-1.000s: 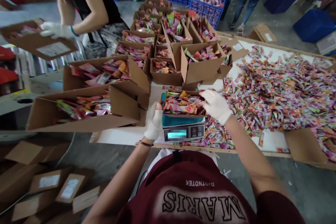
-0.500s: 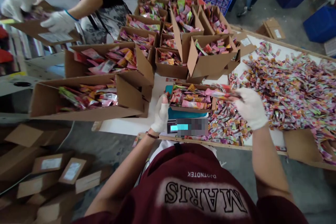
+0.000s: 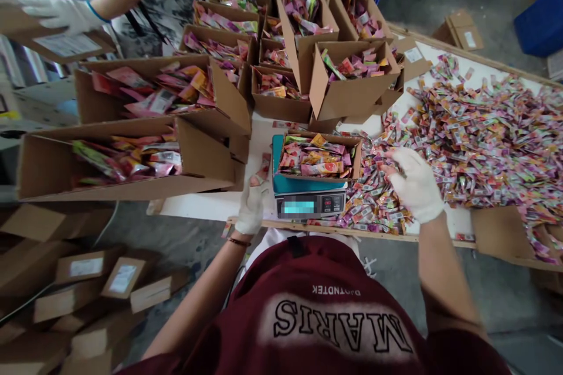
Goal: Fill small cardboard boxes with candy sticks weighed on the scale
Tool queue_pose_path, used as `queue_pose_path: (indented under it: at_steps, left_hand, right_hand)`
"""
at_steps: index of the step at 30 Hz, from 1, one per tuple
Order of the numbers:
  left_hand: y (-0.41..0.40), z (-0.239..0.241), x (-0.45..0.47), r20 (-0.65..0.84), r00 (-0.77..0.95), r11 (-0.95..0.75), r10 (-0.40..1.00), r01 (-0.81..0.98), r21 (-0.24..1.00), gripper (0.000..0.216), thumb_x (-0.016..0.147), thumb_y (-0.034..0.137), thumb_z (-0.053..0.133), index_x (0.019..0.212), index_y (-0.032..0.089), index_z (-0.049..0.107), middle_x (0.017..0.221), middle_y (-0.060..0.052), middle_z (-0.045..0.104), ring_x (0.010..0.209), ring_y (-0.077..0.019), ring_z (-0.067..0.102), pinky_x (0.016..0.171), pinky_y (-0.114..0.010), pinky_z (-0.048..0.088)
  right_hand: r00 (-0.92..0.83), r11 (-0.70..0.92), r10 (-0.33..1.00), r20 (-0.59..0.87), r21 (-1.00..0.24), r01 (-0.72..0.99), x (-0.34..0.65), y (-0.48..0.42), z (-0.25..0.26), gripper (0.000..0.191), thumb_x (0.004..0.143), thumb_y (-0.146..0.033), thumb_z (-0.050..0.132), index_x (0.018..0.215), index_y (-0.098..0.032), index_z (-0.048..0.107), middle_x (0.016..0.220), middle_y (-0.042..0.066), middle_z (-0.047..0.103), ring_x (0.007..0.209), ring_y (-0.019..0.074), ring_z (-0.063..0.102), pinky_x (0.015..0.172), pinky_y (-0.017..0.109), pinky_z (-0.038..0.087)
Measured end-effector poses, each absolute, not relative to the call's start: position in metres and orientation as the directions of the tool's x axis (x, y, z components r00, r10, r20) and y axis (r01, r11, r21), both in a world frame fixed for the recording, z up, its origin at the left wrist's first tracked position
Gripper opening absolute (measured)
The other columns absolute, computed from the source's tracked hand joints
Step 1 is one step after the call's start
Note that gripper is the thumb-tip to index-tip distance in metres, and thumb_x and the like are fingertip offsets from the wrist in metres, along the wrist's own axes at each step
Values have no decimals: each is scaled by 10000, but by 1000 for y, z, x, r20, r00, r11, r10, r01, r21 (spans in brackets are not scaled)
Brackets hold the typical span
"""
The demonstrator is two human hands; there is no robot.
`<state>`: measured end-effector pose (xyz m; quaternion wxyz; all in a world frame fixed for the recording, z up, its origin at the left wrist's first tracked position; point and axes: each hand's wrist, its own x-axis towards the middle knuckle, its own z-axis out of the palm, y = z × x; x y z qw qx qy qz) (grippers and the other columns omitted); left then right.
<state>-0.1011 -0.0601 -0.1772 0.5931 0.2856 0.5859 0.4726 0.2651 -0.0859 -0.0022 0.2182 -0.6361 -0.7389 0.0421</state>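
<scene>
A small cardboard box (image 3: 357,165) filled with colourful snack packets (image 3: 321,155) rests on a digital scale (image 3: 336,204) with a teal platform. My left hand (image 3: 251,208), in a white glove with bare fingertips, is just left of the scale, apart from the box. Its fingers are loosely bent, and a reddish packet (image 3: 265,164) shows at or just beyond the fingertips. To the right of the box, my right hand (image 3: 416,184), gloved the same way, hovers over loose packets (image 3: 373,202) with its fingers apart and nothing visible in them.
A large heap of packets (image 3: 497,135) covers the right of the table. Filled cardboard boxes (image 3: 352,91) stand behind the scale, with larger filled boxes (image 3: 206,158) at left. A co-worker's gloved hand (image 3: 61,14) is on a carton. More cartons (image 3: 81,266) lie on the floor.
My right hand has let go of the packets it held over the box's right side and moved slightly down. My left hand has come away leftward from the box.
</scene>
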Motion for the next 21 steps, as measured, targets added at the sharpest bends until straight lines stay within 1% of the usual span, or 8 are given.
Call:
queue_pose_path:
  at_steps: [2,6,10,13,15,17,19,21]
  left_hand:
    - [-62,-176,-103,-423,-161,390,892,-199,899,683,933,715,525,1333,175,644,1386,-166,649,1303,-312,621,1134,-496,495]
    - [-70,-178,-115,-419,-226,385,880,-178,906,752,906,765,489,1356,178,623,1452,-196,603,1306,-318,620,1093,-464,513]
    - [-84,-184,-128,-445,-293,414,846,-164,895,791,870,810,483,1336,184,614,1463,-193,590,1289,-301,626,1063,-441,516]
    - [-90,-186,-131,-470,-307,440,827,-167,883,836,824,853,494,1298,175,621,1437,-205,603,1253,-313,640,1055,-465,514]
    - [-90,-185,-129,-481,-290,451,828,-168,877,837,818,854,500,1287,172,625,1426,-208,609,1248,-317,640,1059,-474,511]
    - [-89,-184,-125,-483,-267,456,834,-160,876,816,821,840,516,1279,174,630,1422,-202,612,1251,-317,637,1067,-475,509]
    - [-88,-182,-120,-485,-248,460,839,-152,875,806,812,830,538,1276,177,629,1424,-197,611,1247,-321,638,1076,-482,507]
    - [-87,-181,-115,-486,-228,466,844,-139,874,818,797,834,551,1270,172,628,1426,-199,611,1244,-333,639,1090,-503,499]
  right_hand:
    - [-193,278,947,259,-350,894,239,-63,1,257,991,-296,540,1147,-178,708,1165,129,705,1124,273,637,1034,445,511]
    - [-308,355,933,186,-327,876,208,-40,1,262,994,-252,515,1127,-163,722,1183,134,701,1148,285,619,1046,455,489]
    - [-365,389,921,135,-319,864,194,-34,-1,276,999,-243,501,1137,-159,725,1189,136,699,1136,287,618,1019,447,485]
    - [-366,386,922,125,-327,862,197,-32,-4,279,1001,-241,496,1143,-166,724,1187,132,702,1136,280,620,1022,435,479]
    - [-320,346,938,133,-346,872,211,-32,-12,272,1006,-265,505,1151,-169,715,1194,128,704,1149,268,619,1035,412,473]
    - [-191,210,978,88,-316,925,230,-36,-26,282,1021,-271,481,1144,-149,704,1190,140,704,1139,253,624,1025,382,477]
    - [-50,36,997,-61,-201,979,248,-49,-46,295,1036,-234,439,1109,-118,700,1128,154,711,1076,238,645,968,356,500]
    - [2,-23,976,-219,-96,995,255,-68,-68,264,1045,-242,470,1080,-115,698,1060,129,714,990,211,665,901,339,529]
